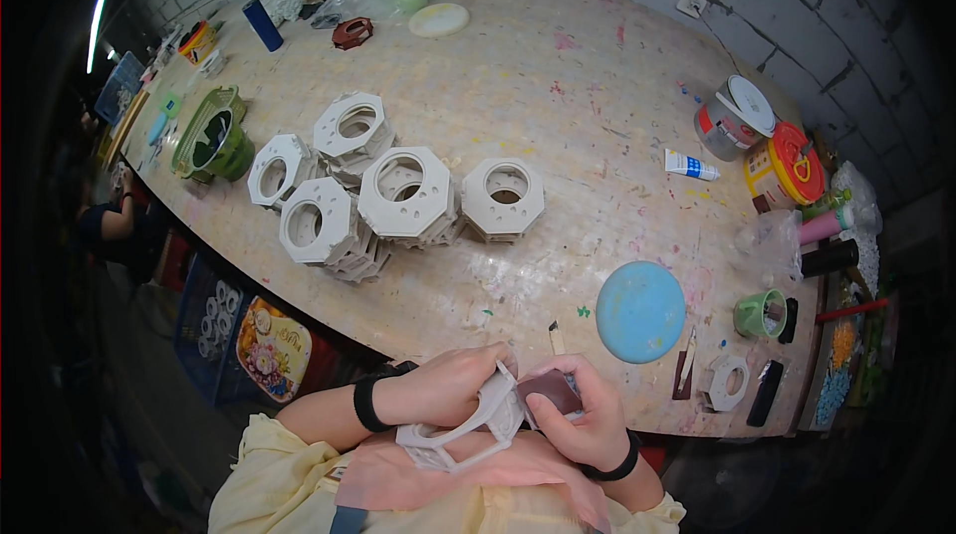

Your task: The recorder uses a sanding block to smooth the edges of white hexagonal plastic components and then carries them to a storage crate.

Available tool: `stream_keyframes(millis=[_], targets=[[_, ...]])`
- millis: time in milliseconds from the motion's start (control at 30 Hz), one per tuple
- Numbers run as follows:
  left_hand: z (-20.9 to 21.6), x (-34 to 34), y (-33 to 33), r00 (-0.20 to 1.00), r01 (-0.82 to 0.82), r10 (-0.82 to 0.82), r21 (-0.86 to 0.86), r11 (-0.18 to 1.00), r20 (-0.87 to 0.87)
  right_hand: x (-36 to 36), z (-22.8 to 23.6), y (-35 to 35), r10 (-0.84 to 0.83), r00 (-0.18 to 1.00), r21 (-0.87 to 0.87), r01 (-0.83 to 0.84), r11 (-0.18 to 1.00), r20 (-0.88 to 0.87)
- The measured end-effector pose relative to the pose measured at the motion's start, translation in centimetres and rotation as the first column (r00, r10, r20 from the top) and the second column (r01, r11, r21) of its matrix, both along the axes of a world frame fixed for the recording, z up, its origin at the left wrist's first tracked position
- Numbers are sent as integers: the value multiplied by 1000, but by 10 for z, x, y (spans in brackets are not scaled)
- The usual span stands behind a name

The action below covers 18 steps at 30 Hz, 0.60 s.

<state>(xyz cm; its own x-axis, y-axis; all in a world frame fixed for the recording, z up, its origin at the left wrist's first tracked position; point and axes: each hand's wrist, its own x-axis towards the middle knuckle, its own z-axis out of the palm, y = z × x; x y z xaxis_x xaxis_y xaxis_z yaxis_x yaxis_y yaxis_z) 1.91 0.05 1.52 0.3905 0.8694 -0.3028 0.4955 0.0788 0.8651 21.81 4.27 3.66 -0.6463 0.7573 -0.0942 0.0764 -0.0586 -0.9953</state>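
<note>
Close to my body, my left hand (pixel 460 383) grips a white octagonal lantern-like frame (pixel 476 427) by its upper edge; the frame is tilted on its side above the pink cloth (pixel 443 482) on my lap. My right hand (pixel 590 423) pinches a dark reddish-brown piece of sandpaper (pixel 550 393), thumb on top, right beside the frame's edge. Whether the sandpaper touches the frame I cannot tell. Farther off on the table stand several similar white frames (pixel 406 188), some stacked, with round openings on top.
A blue round disc (pixel 641 312) and a craft knife (pixel 557 337) lie just beyond my right hand. Farther right are a green cup (pixel 760 315), a loose white octagonal piece (pixel 728 382), a grey bucket (pixel 730 121) and a yellow-red tub (pixel 782 171). A green basket (pixel 214 141) stands left; another person (pixel 118 225) sits beyond the table's left edge.
</note>
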Motion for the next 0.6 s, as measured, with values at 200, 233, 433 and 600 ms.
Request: stream_keyframes(millis=[200, 233, 433, 600], targets=[[-4, 0, 0, 994, -18, 15, 22, 1000, 112, -5, 1, 1, -77, 997, -49, 78, 996, 30], [-5, 0, -1, 996, -23, 21, 20, 1000, 84, -5, 0, 1, -36, 999, 48, 37, 998, -2], [-6, -1, -1, 991, -45, 49, -39, 998, 125, -6, -7, -2, -118, 991, 103, 110, 989, 68], [-6, -21, 13, 964, -255, 248, 66, 965, 98, -5, -12, 0, -184, 982, 104, 187, 977, -39]])
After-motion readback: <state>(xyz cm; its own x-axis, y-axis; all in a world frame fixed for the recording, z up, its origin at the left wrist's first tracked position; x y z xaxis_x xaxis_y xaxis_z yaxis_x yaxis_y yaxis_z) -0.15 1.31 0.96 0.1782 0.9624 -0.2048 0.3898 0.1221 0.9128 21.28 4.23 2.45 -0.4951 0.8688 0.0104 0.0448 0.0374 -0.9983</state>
